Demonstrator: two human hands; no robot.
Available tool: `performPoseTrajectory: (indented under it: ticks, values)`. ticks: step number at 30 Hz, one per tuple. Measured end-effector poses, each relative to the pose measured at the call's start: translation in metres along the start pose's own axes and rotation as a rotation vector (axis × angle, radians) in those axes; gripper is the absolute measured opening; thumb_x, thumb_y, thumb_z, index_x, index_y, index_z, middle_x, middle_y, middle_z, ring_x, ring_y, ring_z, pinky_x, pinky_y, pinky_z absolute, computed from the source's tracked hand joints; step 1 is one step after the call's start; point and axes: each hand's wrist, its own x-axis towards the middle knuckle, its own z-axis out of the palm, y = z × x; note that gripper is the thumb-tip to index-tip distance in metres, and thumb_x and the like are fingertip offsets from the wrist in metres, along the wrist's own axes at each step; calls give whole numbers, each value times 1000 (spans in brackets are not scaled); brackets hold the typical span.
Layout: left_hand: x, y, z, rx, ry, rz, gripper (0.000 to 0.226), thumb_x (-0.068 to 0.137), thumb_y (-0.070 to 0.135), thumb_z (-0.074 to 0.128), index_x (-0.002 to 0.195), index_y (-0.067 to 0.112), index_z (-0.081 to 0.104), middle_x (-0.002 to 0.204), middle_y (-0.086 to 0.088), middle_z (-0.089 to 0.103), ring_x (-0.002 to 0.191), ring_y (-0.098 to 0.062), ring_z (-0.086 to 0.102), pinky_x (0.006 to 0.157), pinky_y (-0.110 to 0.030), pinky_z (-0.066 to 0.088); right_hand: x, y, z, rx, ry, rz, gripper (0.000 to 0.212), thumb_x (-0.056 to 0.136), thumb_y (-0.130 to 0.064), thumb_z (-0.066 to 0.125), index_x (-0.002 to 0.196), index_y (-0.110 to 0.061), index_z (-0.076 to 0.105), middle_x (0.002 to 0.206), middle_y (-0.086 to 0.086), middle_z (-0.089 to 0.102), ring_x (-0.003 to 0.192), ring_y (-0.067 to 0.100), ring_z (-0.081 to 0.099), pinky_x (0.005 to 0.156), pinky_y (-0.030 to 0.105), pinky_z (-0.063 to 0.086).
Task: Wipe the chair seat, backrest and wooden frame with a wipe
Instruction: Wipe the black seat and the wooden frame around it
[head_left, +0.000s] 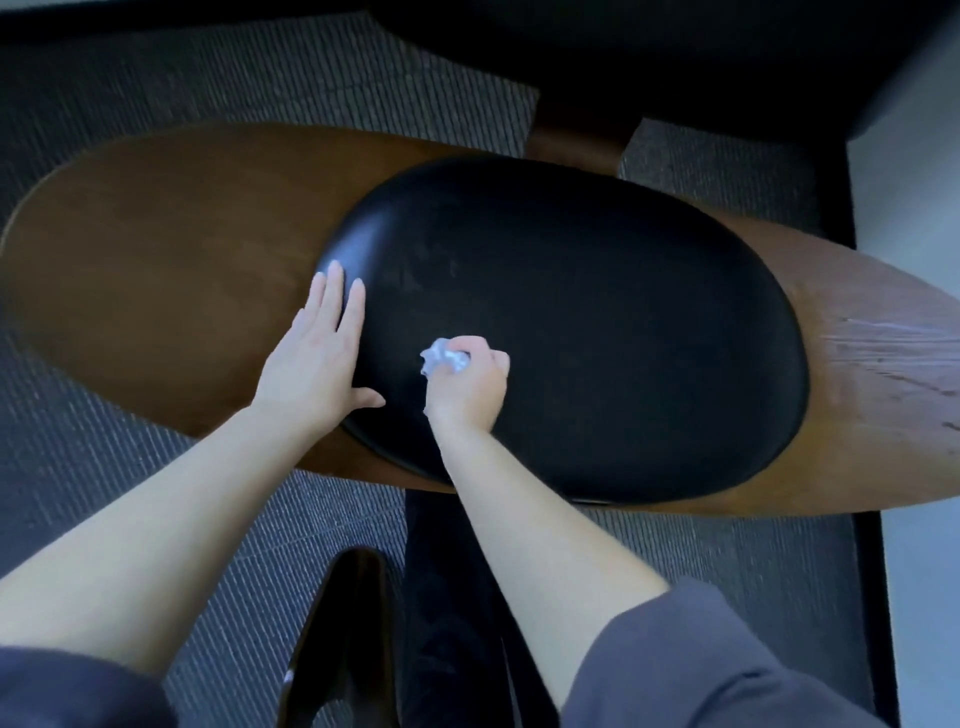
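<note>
I see the right hand (470, 382) gripping a crumpled white wipe (441, 358) on the black oval padded seat (597, 322); the left hand (317, 353), flat and wide, rests just beside it.

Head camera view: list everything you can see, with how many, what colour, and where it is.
seat cushion: one, black, centre of view
wooden frame: one, brown, wide curved panel under and either side of the cushion
wipe: one, whitish, crumpled, on the cushion's near-left part
carpet: one, grey ribbed, floor around the chair
shoe: one, black, bottom centre
sleeves: two, grey-blue, bottom corners
left hand: one, fingers straight, resting flat across the cushion's left edge
right hand: one, grips the wipe against the cushion
</note>
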Motion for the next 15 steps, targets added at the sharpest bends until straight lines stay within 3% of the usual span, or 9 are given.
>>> performPoseTrajectory:
  ticks: [2, 4, 6, 9, 12, 15]
  values:
    - [-1, -8, -2, -20, -2, 36, 127, 67, 46, 83, 154, 4, 0, 161, -16, -11, 150, -27, -6, 121, -35, 17, 9, -10, -8, 86, -106, 69, 26, 76, -3, 47, 78, -25, 60, 111, 5, 55, 67, 23, 62, 44, 32, 52]
    - [0, -14, -5, -35, -1, 50, 126, 68, 45, 83, 154, 3, 1, 161, -18, -11, 150, -29, -5, 122, -36, 14, 23, -29, -24, 67, -141, 31, 24, 76, -4, 47, 77, -23, 62, 110, 12, 58, 57, 21, 62, 37, 28, 46]
    - [5, -17, -9, -36, 8, 44, 127, 67, 49, 82, 153, 2, 0, 160, -22, -11, 150, -33, -3, 122, -38, 14, 52, -56, -31, 32, -54, -116, 23, 80, -3, 47, 79, -20, 63, 106, 6, 56, 60, 16, 64, 40, 29, 51]
    - [16, -22, -14, -6, -30, 46, 129, 69, 56, 77, 153, 1, -4, 160, -21, -12, 150, -30, -1, 121, -39, 13, 106, -104, -23, -3, 91, -273, 25, 83, -6, 47, 80, -25, 63, 104, 1, 56, 76, 19, 65, 58, 29, 56]
    - [20, -22, -12, 27, -27, 39, 128, 70, 59, 74, 153, 2, -6, 161, -19, -11, 150, -27, -1, 121, -37, 11, 143, -130, -3, -132, 47, -326, 21, 89, -6, 51, 94, -20, 66, 105, -3, 53, 81, 15, 57, 57, 15, 50]
    - [22, -21, -10, 66, -17, 26, 127, 71, 61, 71, 152, 2, -7, 160, -19, -12, 150, -26, -2, 120, -36, 11, 140, -129, 16, -403, -55, -452, 21, 88, -7, 54, 92, -23, 67, 108, -3, 50, 86, 18, 56, 64, 29, 52]
